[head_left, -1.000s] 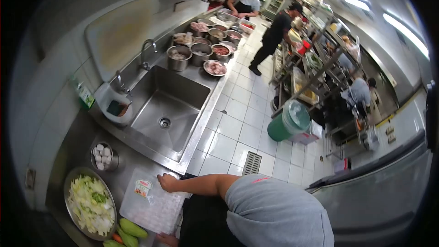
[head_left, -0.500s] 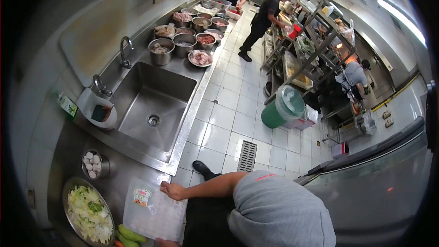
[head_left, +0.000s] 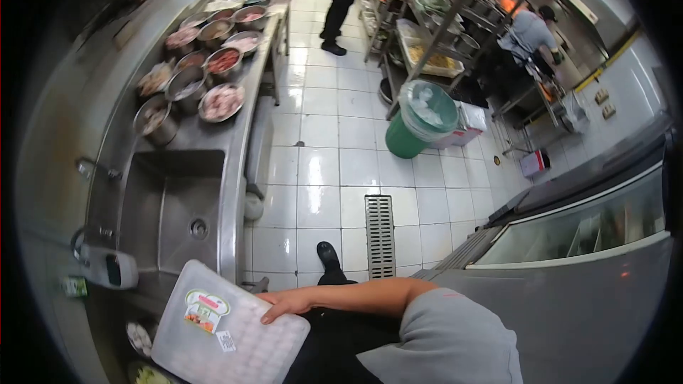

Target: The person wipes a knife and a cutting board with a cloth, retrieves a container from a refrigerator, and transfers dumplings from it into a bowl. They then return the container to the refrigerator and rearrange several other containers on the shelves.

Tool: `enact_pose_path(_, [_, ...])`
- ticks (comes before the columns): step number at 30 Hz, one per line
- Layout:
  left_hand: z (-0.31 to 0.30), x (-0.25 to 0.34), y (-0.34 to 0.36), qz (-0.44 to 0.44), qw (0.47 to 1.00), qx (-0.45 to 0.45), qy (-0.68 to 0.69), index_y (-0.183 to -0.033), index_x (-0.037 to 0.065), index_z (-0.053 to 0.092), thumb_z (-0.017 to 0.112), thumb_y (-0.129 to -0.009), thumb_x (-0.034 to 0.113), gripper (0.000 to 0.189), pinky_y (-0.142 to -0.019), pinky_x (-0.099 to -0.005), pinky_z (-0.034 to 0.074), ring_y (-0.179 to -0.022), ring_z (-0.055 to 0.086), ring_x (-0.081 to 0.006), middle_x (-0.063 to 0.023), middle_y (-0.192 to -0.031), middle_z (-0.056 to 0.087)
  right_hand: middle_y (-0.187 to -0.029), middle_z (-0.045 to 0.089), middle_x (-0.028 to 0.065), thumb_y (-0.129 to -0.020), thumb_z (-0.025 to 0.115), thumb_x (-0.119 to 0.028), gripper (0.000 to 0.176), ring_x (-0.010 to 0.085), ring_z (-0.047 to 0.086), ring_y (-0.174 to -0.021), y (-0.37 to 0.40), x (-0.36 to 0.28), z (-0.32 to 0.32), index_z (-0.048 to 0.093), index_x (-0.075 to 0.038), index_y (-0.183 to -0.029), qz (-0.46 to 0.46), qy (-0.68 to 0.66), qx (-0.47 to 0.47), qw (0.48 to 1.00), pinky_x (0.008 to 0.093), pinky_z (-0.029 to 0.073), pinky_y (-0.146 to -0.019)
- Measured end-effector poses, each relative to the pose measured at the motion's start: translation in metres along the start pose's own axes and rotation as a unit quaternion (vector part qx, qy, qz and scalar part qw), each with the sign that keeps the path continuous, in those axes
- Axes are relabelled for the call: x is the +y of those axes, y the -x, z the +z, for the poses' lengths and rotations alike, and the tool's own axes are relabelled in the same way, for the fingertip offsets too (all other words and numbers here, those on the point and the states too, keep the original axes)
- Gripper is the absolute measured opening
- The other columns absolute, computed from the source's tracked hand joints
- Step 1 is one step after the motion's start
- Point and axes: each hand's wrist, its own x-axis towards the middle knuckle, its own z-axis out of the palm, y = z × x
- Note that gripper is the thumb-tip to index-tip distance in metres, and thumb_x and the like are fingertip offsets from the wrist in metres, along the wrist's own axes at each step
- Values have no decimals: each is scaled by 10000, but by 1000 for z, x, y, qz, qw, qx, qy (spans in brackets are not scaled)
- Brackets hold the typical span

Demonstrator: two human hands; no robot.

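My right hand (head_left: 283, 305) grips the upper right edge of a translucent plastic container (head_left: 213, 334), its thumb on top and its fingers underneath. Rows of white rounded pieces show through the plastic, and a printed label (head_left: 206, 309) and a small code sticker are on its face. The container is tilted beside the near corner of the steel sink (head_left: 171, 206). My left hand is out of view. Partly hidden at the container's left are a bowl of white round pieces (head_left: 139, 338) and a dish of chopped pale green vegetables (head_left: 149, 375).
Several steel bowls of raw meat (head_left: 222, 102) stand on the counter beyond the sink. A green bin (head_left: 409, 135) with a plastic liner stands on the tiled floor near a floor drain (head_left: 380, 235). A glass-topped cabinet (head_left: 569, 242) is at right. Other people work farther back.
My view has swung, shifting the sink and counter left and down. The container has come up nearer to me, still in my right hand. My left hand has dropped out of view.
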Motion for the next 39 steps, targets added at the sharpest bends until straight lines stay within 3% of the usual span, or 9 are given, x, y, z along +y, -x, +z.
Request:
enact_pose_path(8, [113,196,31,89,982,-154,-69,-1351,102,544,585,-944,460,543,-945,-431,511,-1099,644,-312,-330,-1234,589,-1431,467,141,-850,728,-254,850,230,472,-1306,195,-89,-43,249,-27,-1515,-162,-2,251,954,389,383,-1098])
enact_pose_path(11, [215,304,59,216,889,-395,87,-1510,50,279,369,-1061,387,569,-1103,-393,387,-1329,460,-267,-145,-1466,427,-1445,450,146,-857,725,-246,860,235,456,-1323,258,-91,-52,226,-37,-1526,-191,-26,312,930,394,383,-1099])
enact_pose_path(16, [399,432,77,368,805,-465,-31,-1402,22,461,436,-1045,427,541,-1045,-321,401,-1227,506,-202,-134,-1370,503,-1423,471,152,-850,725,-256,832,251,479,-1308,344,-101,-47,271,-12,-1503,-240,-88,392,884,400,408,-1083])
enact_pose_path(18, [452,438,65,336,799,-496,-60,-1109,4,626,445,-1053,370,412,-832,-260,457,-917,566,-110,-40,-1015,635,-1410,485,149,-848,720,-263,809,250,508,-1281,363,-102,-49,301,8,-1485,-239,-61,442,862,399,426,-1067])
enact_pose_path(22, [521,460,110,342,778,-521,-76,-942,17,653,474,-1050,357,399,-642,-234,432,-702,516,-54,29,-771,608,-1420,474,161,-818,731,-271,844,264,499,-1289,402,-112,-47,297,-7,-1491,-262,-112,484,827,408,428,-1065])
enact_pose_path(27, [634,472,144,381,734,-559,-58,-944,-13,657,492,-1045,324,389,-714,-233,435,-779,526,-69,-1,-825,619,-1395,505,170,-817,712,-261,821,298,542,-1256,453,-146,-52,304,0,-1480,-325,-150,516,778,428,457,-1049])
enact_pose_path(30, [693,488,187,290,695,-649,-110,-1024,-37,653,470,-1049,352,431,-790,-250,447,-869,554,-103,-47,-907,648,-1411,499,180,-849,688,-235,791,304,541,-1270,474,-157,-49,289,5,-1488,-409,-148,532,726,435,450,-1064])
enact_pose_path(32, [722,477,213,432,679,-576,-147,-1115,-61,628,411,-1062,399,511,-835,-274,462,-906,586,-147,-90,-975,668,-1436,476,186,-893,653,-228,746,293,524,-1294,487,-158,-46,279,10,-1493,-457,-146,550,684,417,445,-1069])
enact_pose_path(39, [797,503,344,342,442,-771,-305,-1159,-71,606,336,-1071,445,589,-845,-305,476,-911,603,-171,-116,-1002,673,-1410,521,138,-969,591,-437,693,242,527,-1292,492,-146,-32,367,-13,-1469,-578,-185,625,491,404,441,-1067])
